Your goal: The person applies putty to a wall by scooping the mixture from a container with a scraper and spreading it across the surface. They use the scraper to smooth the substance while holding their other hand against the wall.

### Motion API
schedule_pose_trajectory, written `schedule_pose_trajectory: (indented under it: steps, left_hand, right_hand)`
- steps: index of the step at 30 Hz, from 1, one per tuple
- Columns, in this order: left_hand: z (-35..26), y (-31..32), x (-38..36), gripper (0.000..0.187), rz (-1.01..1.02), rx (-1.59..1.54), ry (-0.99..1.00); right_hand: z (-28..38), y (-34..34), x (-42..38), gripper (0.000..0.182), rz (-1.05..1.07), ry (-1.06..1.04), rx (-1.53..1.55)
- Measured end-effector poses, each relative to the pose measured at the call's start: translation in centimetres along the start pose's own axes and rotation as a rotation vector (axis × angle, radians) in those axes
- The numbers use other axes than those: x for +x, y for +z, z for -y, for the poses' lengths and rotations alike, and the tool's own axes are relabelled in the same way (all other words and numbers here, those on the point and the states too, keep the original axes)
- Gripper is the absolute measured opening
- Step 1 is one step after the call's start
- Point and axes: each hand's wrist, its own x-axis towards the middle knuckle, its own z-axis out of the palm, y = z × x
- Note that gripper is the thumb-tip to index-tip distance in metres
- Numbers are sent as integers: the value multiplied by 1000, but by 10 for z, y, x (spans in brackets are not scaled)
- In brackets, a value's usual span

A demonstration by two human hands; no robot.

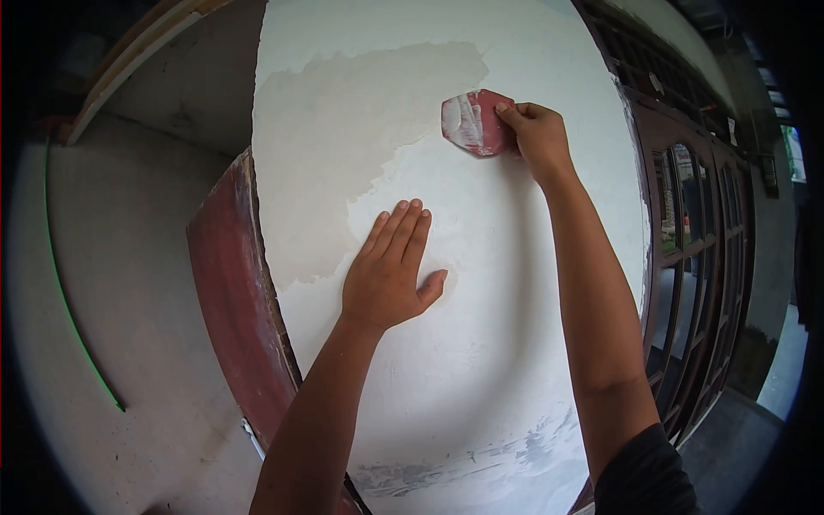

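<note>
A white wall panel [463, 343] fills the middle of the head view, with a greyish, damp-looking patch [335, 146] across its upper left. My left hand [386, 266] lies flat against the panel at the lower right edge of that patch, fingers stretched upward and thumb apart. Up and to the right, my right hand [536, 133] pinches a red, many-sided flat scraper [493, 129] by its right side. White paste is smeared on the scraper's left half. The scraper is at the panel's surface, just right of the grey patch.
A red board [236, 292] stands along the panel's left edge. Further left, a green line [64, 292] hangs down a grey wall. Dark wooden doors with glass panes [687, 249] are on the right. Grey smears [481, 463] mark the panel's lower part.
</note>
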Motion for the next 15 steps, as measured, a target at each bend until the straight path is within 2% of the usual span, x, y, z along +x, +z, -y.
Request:
schedule_pose_trajectory:
  steps: [4,6,10,12,15]
  left_hand:
    - [0,1,0,72,-12,2,0]
    - [0,1,0,72,-12,4,5]
    - [1,0,0,72,-1,1,4]
    - [2,-1,0,72,-5,2,8]
    - [0,1,0,71,-13,-6,7]
  right_hand:
    - [6,7,-1,29,-13,-10,93]
    - [19,32,-9,30,69,-57,151]
    - [31,69,-10,31,116,-48,91]
    - [29,76,-7,32,54,-97,-89]
    - [15,51,-1,32,-19,-65,-121]
